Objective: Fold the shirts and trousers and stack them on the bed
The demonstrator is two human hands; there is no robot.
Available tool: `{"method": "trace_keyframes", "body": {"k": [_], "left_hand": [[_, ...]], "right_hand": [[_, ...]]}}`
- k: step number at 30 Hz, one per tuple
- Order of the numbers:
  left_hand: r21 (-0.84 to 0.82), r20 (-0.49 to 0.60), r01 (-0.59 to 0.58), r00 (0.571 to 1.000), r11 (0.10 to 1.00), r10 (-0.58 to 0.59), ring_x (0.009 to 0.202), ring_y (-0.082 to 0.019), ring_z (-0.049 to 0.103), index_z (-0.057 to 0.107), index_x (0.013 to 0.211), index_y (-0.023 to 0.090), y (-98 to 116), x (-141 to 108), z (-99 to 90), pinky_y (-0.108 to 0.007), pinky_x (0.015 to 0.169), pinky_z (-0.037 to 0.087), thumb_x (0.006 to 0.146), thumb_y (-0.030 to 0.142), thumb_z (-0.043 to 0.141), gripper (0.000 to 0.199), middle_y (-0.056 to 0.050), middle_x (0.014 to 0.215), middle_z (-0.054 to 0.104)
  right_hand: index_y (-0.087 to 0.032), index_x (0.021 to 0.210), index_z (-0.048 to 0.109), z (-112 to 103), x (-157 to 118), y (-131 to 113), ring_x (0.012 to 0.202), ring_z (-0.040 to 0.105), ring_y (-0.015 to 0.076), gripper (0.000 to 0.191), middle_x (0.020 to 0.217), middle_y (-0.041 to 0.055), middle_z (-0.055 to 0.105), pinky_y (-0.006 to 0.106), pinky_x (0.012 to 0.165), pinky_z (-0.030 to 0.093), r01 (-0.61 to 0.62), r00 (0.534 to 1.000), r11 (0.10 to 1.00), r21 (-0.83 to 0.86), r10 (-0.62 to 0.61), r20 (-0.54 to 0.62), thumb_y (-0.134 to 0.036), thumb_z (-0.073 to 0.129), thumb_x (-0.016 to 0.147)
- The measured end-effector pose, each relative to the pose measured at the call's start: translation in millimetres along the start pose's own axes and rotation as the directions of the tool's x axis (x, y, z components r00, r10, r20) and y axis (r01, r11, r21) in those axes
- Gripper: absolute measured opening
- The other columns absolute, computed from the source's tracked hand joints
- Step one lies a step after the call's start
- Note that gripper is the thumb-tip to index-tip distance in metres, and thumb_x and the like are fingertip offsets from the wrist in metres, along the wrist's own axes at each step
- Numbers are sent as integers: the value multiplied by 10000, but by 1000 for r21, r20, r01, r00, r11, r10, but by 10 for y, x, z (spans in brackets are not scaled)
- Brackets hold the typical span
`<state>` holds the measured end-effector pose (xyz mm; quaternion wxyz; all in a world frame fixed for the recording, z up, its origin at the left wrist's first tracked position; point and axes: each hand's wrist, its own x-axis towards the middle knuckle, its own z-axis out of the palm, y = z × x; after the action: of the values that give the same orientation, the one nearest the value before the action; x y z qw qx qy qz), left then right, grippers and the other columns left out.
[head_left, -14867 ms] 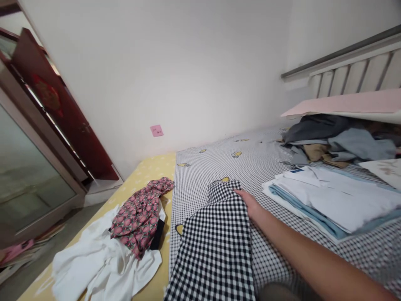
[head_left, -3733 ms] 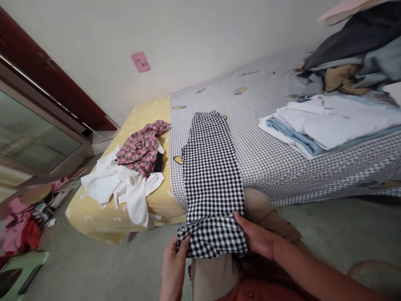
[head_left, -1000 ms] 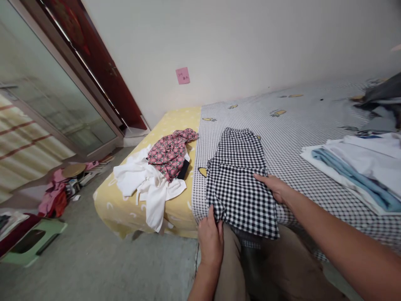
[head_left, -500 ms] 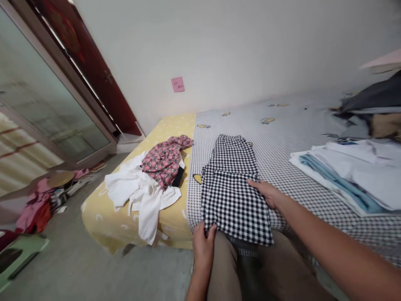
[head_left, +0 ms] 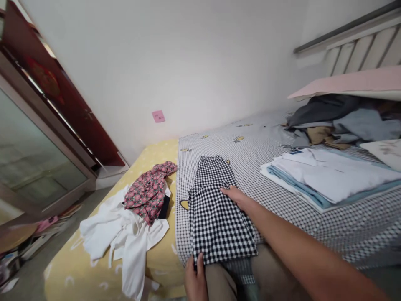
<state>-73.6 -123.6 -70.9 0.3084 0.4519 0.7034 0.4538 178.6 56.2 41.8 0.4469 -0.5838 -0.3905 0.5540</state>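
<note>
A black-and-white checked garment [head_left: 219, 217] lies folded on the grey checked bedspread [head_left: 257, 159], its near edge at the bed's front. My left hand [head_left: 196, 278] pinches its near left corner between thumb and fingers. On the garment's right side rests my right hand [head_left: 236, 196], thumb on top of the cloth and fingers at the side edge, partly hidden. To the left, a pink floral garment [head_left: 147, 188] lies over white clothing [head_left: 131, 242] on a yellow sheet [head_left: 75, 276].
Folded white and blue shirts [head_left: 332, 171] lie at the right. Behind them is a heap of dark and grey clothes [head_left: 332, 113] under a pink item [head_left: 351, 83]. A red door [head_left: 72, 104] stands at the left.
The view has turned right and up, showing more of the heap and the headboard. Both hands stay on the checked garment, whose upper layer looks slightly shifted.
</note>
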Motion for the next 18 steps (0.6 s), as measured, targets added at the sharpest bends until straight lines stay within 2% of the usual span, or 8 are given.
{"method": "trace_keyframes", "body": {"k": [3, 5, 8, 11, 14, 18], "left_hand": [[21, -13, 20, 1000, 1000, -20, 1191, -399, 598, 634, 923, 229, -17, 40, -9, -510, 1075, 429, 663, 867, 531, 697, -199, 1099, 726], [36, -15, 24, 1000, 999, -23, 1208, -405, 591, 631, 924, 224, -26, 64, -11, -508, 1061, 444, 665, 859, 533, 693, -205, 1110, 720], [57, -10, -12, 1000, 998, 12, 1176, -386, 607, 628, 874, 236, -13, 75, -14, -487, 1002, 483, 704, 840, 528, 635, -167, 1031, 733], [86, -26, -43, 999, 995, 45, 1089, -369, 640, 634, 845, 229, 30, 65, -8, -485, 953, 510, 719, 851, 493, 651, -150, 968, 740], [136, -36, -75, 996, 988, 80, 1003, -359, 664, 648, 839, 211, 72, 59, 10, -499, 925, 527, 734, 866, 419, 702, -158, 955, 747], [200, -19, -89, 995, 976, 94, 1013, -361, 672, 660, 865, 196, 98, 68, 27, -499, 939, 526, 763, 845, 371, 717, -186, 1001, 753]], "right_hand": [[-178, 1329, 631, 23, 16, 64, 1416, 488, 319, 556, 1469, 169, 580, 479, 1176, 388, -74, 983, 997, -5, 73, -167, -376, 733, 819], [-187, 1398, 576, 17, -13, 95, 1439, 460, 319, 624, 1529, 167, 519, 476, 1173, 391, -81, 973, 996, 24, 84, -215, -378, 718, 821], [-213, 1462, 498, -42, -130, 141, 1371, 536, 296, 658, 1523, 157, 524, 465, 1111, 464, -32, 974, 995, 90, 51, -222, -411, 671, 859], [-260, 1469, 452, -181, -354, 279, 1266, 620, 224, 580, 1481, 117, 564, 370, 1023, 537, 61, 968, 986, 154, -21, -252, -434, 566, 928], [-268, 1399, 476, -361, -681, 545, 1170, 670, 171, 456, 1441, 99, 579, 283, 914, 576, 137, 946, 976, 170, -78, -315, -421, 437, 971], [-234, 1107, 648, -544, -1153, 965, 832, 718, 176, 337, 1109, 79, 712, 277, 658, 574, 116, 951, 990, 77, -89, -295, -450, 482, 909]]}}
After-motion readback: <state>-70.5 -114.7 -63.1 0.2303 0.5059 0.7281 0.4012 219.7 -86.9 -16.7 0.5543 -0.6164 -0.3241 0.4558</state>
